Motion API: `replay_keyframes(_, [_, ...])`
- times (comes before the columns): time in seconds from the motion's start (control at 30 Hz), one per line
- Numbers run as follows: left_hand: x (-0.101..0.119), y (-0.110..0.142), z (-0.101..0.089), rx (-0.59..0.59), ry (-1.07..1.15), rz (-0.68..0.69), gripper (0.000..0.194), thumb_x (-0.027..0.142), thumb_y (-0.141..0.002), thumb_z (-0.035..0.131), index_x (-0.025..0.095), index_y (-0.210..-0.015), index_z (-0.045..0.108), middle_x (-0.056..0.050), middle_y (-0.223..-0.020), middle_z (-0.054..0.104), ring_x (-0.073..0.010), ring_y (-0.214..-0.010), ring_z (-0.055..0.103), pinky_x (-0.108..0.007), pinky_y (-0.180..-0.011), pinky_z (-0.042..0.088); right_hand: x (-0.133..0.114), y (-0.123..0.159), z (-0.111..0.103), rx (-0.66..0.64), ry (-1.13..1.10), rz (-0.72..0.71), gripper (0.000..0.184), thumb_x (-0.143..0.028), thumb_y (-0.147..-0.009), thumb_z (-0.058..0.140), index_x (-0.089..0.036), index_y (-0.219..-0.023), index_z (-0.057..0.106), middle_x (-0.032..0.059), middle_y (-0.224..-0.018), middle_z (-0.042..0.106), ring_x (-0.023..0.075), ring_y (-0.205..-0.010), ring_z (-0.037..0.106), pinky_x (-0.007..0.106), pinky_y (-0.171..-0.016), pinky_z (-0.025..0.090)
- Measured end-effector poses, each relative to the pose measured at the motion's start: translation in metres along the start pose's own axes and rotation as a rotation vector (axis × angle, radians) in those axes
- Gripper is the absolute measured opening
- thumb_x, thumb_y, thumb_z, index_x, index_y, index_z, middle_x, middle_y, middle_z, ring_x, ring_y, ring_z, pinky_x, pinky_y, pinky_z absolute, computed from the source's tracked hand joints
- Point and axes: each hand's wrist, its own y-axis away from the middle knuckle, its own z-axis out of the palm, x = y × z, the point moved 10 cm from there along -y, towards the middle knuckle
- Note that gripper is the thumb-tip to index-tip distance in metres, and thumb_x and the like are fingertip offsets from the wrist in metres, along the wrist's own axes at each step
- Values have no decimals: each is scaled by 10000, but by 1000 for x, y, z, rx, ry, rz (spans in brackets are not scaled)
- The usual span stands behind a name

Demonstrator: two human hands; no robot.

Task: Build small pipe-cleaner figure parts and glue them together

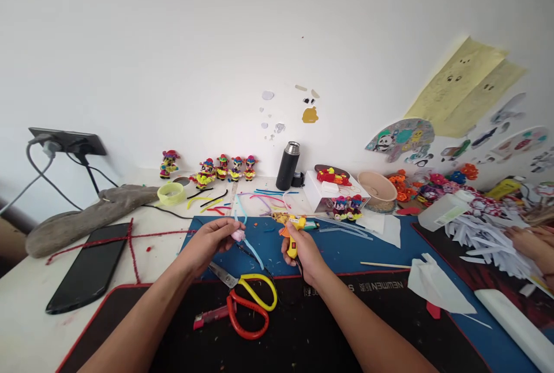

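My left hand is closed on a small pale pink piece with light blue pipe cleaners sticking out above and below it. Wrapped round the handle of a yellow hot glue gun is my right hand. The gun's nozzle points left, toward the pink piece, with a gap between them. Below my hands, scissors with one yellow and one red handle loop lie on the black mat. A pink-red cutter-like tool lies partly under the red loop.
Several small figures stand along the wall. Behind my hands are loose coloured pipe cleaners, a black thermos and a white box. A dark phone-like slab lies left. At right, another person's hand touches white paper strips.
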Motion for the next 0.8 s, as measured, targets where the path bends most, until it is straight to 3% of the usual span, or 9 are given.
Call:
replay_keyframes(0.23, [1,-2,-3,2,8,16,478,604,-674,899,174,-870,824,-27,-721,671,-117,-570,461,-241,-531,298,7,-14,24,-50,-33,145,514,-663,-1003,573,-163,-894,609,-8,-572,604,90,-372,490,178,-328,221])
replay_keyframes(0.43, [2,-1,-1,-16,-16,22,505,638,-680,882,174,-869,819,-15,-686,640,-122,-557,454,-244,-531,288,7,-38,46,-52,16,181,499,-625,-1072,465,-158,-978,615,-16,-651,642,80,-390,531,169,-339,284])
replay_keyframes(0.63, [8,2,4,-27,-46,46,494,650,-682,859,183,-826,790,-11,-652,632,-133,-536,456,-252,-524,298,2,-53,46,-81,221,184,530,-601,-1115,341,-155,-1017,608,18,-719,707,90,-416,581,176,-363,366])
replay_keyframes(0.8, [11,3,6,-42,-31,54,484,625,-666,867,180,-841,797,-11,-667,641,-134,-547,458,-252,-526,302,-7,-54,35,-88,548,100,456,-582,-1110,381,-179,-1074,590,16,-687,734,129,-414,625,202,-370,387])
